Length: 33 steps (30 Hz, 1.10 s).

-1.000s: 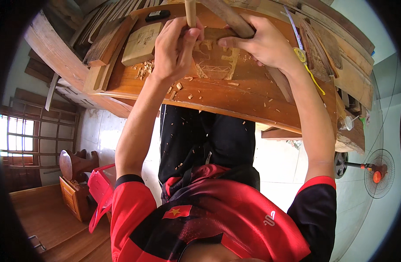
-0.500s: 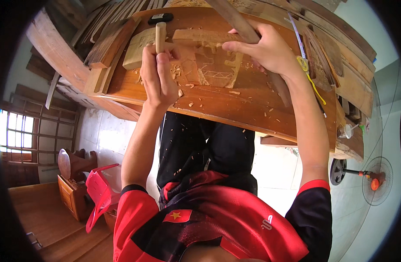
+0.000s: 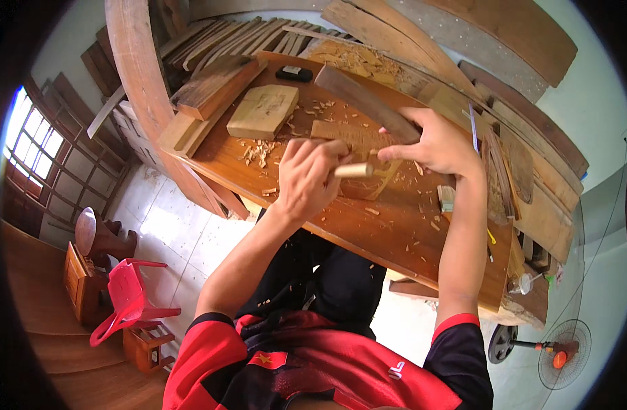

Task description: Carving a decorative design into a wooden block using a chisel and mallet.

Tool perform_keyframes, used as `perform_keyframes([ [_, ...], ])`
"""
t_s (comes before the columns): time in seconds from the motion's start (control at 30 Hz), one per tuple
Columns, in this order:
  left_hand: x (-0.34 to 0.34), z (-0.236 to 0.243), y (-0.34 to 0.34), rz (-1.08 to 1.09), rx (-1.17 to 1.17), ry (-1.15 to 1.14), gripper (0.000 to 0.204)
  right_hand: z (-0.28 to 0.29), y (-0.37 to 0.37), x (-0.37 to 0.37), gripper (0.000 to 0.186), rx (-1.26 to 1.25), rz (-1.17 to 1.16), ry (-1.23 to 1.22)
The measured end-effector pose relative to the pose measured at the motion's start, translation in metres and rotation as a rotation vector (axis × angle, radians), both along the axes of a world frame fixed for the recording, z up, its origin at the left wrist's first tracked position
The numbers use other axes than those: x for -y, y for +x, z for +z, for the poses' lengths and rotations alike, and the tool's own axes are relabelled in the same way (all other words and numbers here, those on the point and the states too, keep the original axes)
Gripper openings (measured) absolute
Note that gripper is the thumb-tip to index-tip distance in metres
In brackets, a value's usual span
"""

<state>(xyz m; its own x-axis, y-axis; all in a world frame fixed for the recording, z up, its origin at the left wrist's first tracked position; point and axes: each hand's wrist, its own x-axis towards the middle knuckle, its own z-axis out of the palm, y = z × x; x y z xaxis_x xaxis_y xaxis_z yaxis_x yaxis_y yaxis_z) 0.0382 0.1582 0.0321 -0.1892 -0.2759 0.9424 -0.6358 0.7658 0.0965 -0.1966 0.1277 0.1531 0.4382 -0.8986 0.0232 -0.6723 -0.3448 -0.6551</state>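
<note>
Left hand (image 3: pixel 305 176), gripping pale cylindrical wooden handle (image 3: pixel 354 170) | right hand (image 3: pixel 444 145), holding long brown wooden bar (image 3: pixel 365 102) | probably mid-carving; next needs steady alignment

The left hand (image 3: pixel 308 176) covers all but a stub of the pale round handle (image 3: pixel 354 171), so we cannot tell what its other end carries. It also hides part of the carved board (image 3: pixel 356 141). We lose the near end of the dark wooden club (image 3: pixel 361 99) behind the right hand (image 3: pixel 442 147), and the right forearm (image 3: pixel 464 239) overlaps a small pale block (image 3: pixel 446 197). Markings on the far black object (image 3: pixel 294 73) are too small for us. The lower edge crops the shirt (image 3: pixel 354 355).
</note>
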Motion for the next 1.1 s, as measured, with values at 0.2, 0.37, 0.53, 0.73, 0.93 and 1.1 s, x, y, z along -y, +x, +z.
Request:
perform_keyframes([
  [0.2, 0.022, -0.003, 0.018, -0.114, 0.221, -0.284, 0.036, 0.004, -0.004, 0.009, 0.059, -0.052, 0.085, -0.075],
  [0.37, 0.014, -0.008, 0.031, -0.302, 0.338, -0.221, 0.031, -0.003, -0.011, 0.016, 0.068, 0.010, 0.009, 0.027],
  [0.53, 0.028, 0.016, 0.064, 0.195, -0.386, 0.390, 0.014, -0.008, -0.012, 0.016, 0.066, -0.014, 0.105, -0.064],
  [0.73, 0.070, -0.002, 0.101, 0.092, -0.248, 0.936, 0.032, 0.001, -0.001, 0.002, 0.052, -0.066, 0.036, -0.041],
  [0.93, 0.045, 0.049, 0.082, -0.197, -0.120, 0.658, 0.035, -0.009, -0.006, 0.005, 0.054, -0.025, 0.032, -0.104],
  [1.1, 0.001, 0.084, 0.051, -0.536, -0.005, 0.613, 0.021, -0.010, -0.006, 0.010, 0.088, -0.121, -0.019, -0.088],
])
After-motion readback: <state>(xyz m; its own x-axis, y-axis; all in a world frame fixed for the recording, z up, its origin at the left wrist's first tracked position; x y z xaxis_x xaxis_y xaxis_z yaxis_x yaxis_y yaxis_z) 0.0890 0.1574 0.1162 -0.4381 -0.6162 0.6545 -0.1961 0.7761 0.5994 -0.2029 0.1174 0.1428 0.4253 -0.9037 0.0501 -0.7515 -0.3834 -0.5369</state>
